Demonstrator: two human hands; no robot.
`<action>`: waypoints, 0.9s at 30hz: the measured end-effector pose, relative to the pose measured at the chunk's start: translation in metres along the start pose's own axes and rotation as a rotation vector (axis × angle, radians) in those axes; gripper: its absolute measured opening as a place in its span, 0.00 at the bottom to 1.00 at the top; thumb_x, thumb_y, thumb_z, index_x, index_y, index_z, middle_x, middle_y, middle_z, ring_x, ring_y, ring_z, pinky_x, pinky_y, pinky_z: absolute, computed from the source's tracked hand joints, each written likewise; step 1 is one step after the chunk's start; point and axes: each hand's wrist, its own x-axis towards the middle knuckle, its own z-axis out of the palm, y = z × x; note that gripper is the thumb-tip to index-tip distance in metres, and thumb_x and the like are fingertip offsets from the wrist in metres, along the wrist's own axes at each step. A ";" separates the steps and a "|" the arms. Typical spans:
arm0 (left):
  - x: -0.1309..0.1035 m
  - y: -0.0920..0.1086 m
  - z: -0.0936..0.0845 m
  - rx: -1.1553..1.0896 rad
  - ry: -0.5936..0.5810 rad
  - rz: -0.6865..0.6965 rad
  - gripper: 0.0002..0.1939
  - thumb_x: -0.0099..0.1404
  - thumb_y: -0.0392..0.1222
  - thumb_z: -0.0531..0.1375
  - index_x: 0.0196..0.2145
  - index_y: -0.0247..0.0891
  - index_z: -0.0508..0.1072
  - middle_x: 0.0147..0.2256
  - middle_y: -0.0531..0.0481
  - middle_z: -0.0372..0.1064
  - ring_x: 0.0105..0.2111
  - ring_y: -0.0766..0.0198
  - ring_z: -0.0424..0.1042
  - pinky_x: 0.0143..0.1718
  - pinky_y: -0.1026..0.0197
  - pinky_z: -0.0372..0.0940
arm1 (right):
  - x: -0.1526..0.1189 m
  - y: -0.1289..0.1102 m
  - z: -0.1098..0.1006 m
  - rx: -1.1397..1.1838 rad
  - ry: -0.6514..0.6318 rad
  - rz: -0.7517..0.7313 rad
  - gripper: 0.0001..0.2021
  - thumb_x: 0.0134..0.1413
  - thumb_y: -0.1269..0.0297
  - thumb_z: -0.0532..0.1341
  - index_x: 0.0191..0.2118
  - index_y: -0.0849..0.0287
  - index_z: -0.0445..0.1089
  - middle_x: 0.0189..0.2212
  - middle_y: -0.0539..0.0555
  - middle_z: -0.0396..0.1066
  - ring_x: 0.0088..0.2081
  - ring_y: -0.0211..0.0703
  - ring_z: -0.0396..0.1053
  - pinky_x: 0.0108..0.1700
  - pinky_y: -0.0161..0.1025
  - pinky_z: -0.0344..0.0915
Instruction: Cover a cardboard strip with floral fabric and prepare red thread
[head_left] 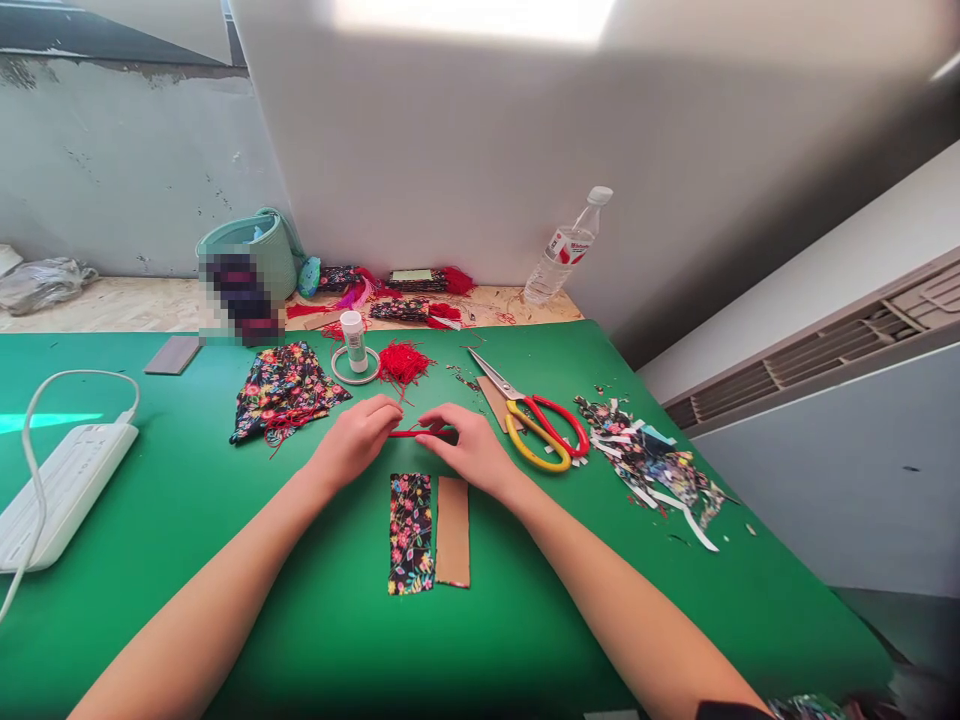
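Observation:
Between my two hands a narrow red tassel (409,433) lies stretched sideways, low over the green mat. The fingers of my left hand (360,435) pinch its left end. My right hand (469,445) curls over the other end with thumb and fingers, which partly hide it. Just beyond the hands sits a pile of red tassels (403,362). Nearer to me, a strip of black floral fabric (411,530) lies beside a brown card strip (453,530), both flat on the mat.
Scissors (536,425) with red and yellow handles lie right of my right hand, before fabric scraps (660,460). A glue stick (353,340) stands inside a tape ring (335,368). Floral pieces (281,390), a power strip (64,490), a water bottle (566,250) and a teal basket (281,255) surround.

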 end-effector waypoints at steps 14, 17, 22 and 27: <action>0.001 0.013 0.000 0.009 -0.085 -0.020 0.06 0.69 0.37 0.49 0.35 0.37 0.64 0.34 0.48 0.65 0.34 0.65 0.67 0.35 0.64 0.63 | -0.001 0.000 0.012 -0.209 0.092 -0.110 0.06 0.55 0.69 0.60 0.37 0.56 0.74 0.34 0.53 0.76 0.35 0.41 0.72 0.38 0.36 0.66; 0.001 0.013 0.000 0.009 -0.078 -0.008 0.07 0.69 0.36 0.49 0.35 0.37 0.65 0.35 0.47 0.66 0.35 0.64 0.68 0.36 0.64 0.64 | -0.001 -0.001 0.011 -0.235 0.101 -0.131 0.05 0.56 0.69 0.60 0.34 0.57 0.74 0.32 0.52 0.76 0.34 0.41 0.72 0.37 0.36 0.65; 0.003 0.007 -0.002 0.054 0.005 -0.004 0.07 0.68 0.33 0.49 0.35 0.35 0.66 0.34 0.46 0.67 0.34 0.64 0.68 0.36 0.62 0.65 | -0.001 -0.005 0.005 -0.191 0.165 -0.108 0.05 0.56 0.69 0.59 0.32 0.57 0.73 0.31 0.53 0.75 0.33 0.41 0.71 0.36 0.36 0.65; 0.003 -0.005 -0.007 0.099 0.124 -0.016 0.08 0.68 0.33 0.49 0.36 0.35 0.68 0.34 0.46 0.68 0.35 0.64 0.69 0.37 0.62 0.66 | 0.001 -0.006 -0.007 -0.133 0.269 -0.067 0.05 0.54 0.67 0.59 0.30 0.58 0.72 0.29 0.53 0.74 0.30 0.41 0.70 0.35 0.37 0.66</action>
